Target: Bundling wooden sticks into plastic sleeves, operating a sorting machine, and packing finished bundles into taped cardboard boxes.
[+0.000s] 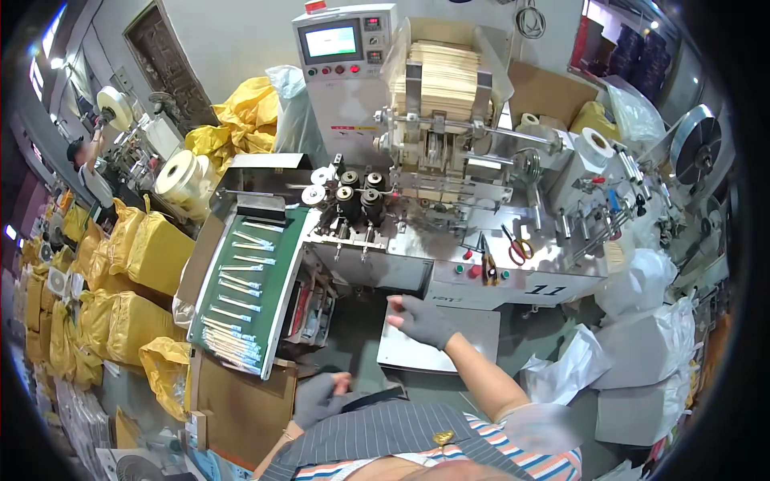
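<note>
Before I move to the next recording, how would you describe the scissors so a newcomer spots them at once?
Find the upright control cabinet with the lit screen. To its lower right, near the front edge of the metal tabletop, lie the scissors. Their wide red loop handles set them apart from the dark tool just left of them.

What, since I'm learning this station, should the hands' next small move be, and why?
Probably bring the left hand toward the heaped sticks on the green belt: they bunch at its near end while others lie spaced, and this is the nearer hand.
</note>
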Motion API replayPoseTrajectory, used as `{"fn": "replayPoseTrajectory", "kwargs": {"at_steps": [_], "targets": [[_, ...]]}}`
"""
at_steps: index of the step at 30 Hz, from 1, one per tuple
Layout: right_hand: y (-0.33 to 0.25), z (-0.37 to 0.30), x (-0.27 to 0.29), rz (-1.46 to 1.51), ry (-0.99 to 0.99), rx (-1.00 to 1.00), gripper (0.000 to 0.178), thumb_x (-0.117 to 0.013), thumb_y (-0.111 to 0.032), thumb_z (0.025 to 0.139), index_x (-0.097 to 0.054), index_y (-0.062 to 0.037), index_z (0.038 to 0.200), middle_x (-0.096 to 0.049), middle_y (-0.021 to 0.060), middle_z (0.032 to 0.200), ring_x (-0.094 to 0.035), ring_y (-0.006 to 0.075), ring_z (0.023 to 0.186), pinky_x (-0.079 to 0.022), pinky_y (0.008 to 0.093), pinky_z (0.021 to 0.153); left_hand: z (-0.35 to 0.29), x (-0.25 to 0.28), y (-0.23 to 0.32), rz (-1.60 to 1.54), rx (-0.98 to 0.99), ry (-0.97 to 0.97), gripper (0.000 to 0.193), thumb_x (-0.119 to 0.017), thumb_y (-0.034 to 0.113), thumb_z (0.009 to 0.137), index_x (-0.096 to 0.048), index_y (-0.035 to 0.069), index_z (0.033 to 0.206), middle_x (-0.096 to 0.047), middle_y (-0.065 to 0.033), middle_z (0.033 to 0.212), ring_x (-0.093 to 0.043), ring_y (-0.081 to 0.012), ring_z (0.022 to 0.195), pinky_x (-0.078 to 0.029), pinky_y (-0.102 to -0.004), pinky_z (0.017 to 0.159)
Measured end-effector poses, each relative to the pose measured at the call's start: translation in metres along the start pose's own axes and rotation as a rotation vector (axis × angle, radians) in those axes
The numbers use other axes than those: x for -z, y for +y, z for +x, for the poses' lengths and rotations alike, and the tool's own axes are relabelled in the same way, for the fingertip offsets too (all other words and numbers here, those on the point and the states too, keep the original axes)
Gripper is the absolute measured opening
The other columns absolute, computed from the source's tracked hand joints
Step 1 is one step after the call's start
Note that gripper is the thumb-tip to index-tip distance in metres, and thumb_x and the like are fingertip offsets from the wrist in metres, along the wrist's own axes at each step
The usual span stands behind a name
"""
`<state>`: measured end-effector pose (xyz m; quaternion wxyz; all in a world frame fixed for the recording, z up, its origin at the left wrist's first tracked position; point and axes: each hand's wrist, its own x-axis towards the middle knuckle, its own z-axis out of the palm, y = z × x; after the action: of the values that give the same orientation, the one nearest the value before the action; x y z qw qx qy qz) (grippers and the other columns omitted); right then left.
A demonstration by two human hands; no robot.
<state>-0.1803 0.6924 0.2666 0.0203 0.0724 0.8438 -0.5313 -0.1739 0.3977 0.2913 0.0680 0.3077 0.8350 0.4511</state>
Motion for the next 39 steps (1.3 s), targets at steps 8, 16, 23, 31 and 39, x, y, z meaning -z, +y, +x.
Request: {"fn": "replayPoseTrajectory", "kwargs": {"at_steps": [8,16,23,31,39], "targets": [[-0.085,0.077,0.137,-0.417,0.272,0.443,0.062,-0.072,-0.029,0.078,-0.049,-0.0051,0.130,-0.056,0.0162,0.120,-0.054,0.0305,0.111,-0.042,0.0367,0.096,0.145,0.027,-0.017,0.011,-0.046,0.343,0.012,-0.057,0.007,0.090,-0.066,-0.002,0.094,-0.066,-0.0080,0.073,-0.060,-0.0123,0.066,-0.047,-0.0249,0.061],[-0.219,0.140,0.273,-0.978,0.135,0.371,0.074,-0.070,-0.029,0.074,-0.039,-0.0011,0.135,-0.043,0.0195,0.133,-0.044,0.0371,0.120,-0.037,0.0430,0.102,0.316,0.071,0.110,-0.190,-0.178,0.107,0.012,-0.057,0.001,0.088,-0.065,-0.001,0.098,-0.067,-0.0098,0.082,-0.063,-0.0146,0.069,-0.048,-0.0239,0.062],[-0.195,0.249,0.314,-1.371,-0.124,-0.074,0.108,-0.071,-0.043,0.063,-0.019,0.0100,0.141,-0.021,0.0349,0.145,-0.021,0.0462,0.137,-0.016,0.0542,0.112,0.369,0.106,0.176,-0.063,-0.243,0.084,0.011,-0.058,0.003,0.088,-0.065,0.000,0.097,-0.067,-0.0091,0.081,-0.064,-0.0155,0.069,-0.049,-0.0253,0.063],[-0.183,0.299,0.336,-1.160,-0.370,-0.125,0.127,-0.077,-0.045,0.056,-0.003,0.0038,0.147,-0.003,0.0354,0.150,-0.005,0.0455,0.141,-0.010,0.0555,0.112,0.389,0.103,0.186,-0.191,0.177,0.248,0.017,-0.055,0.009,0.093,-0.065,-0.001,0.102,-0.067,-0.0067,0.083,-0.061,-0.0116,0.077,-0.048,-0.0247,0.072],[-0.168,0.357,0.386,-1.130,-0.399,-0.094,0.136,-0.077,-0.062,0.050,-0.004,-0.0072,0.150,-0.001,0.0285,0.153,0.000,0.0412,0.143,-0.006,0.0632,0.109,0.449,0.051,0.211,-0.029,0.093,0.398,0.033,-0.056,0.003,0.089,-0.054,-0.005,0.120,-0.061,-0.0143,0.113,-0.058,-0.0200,0.102,-0.044,-0.0297,0.091]]}}
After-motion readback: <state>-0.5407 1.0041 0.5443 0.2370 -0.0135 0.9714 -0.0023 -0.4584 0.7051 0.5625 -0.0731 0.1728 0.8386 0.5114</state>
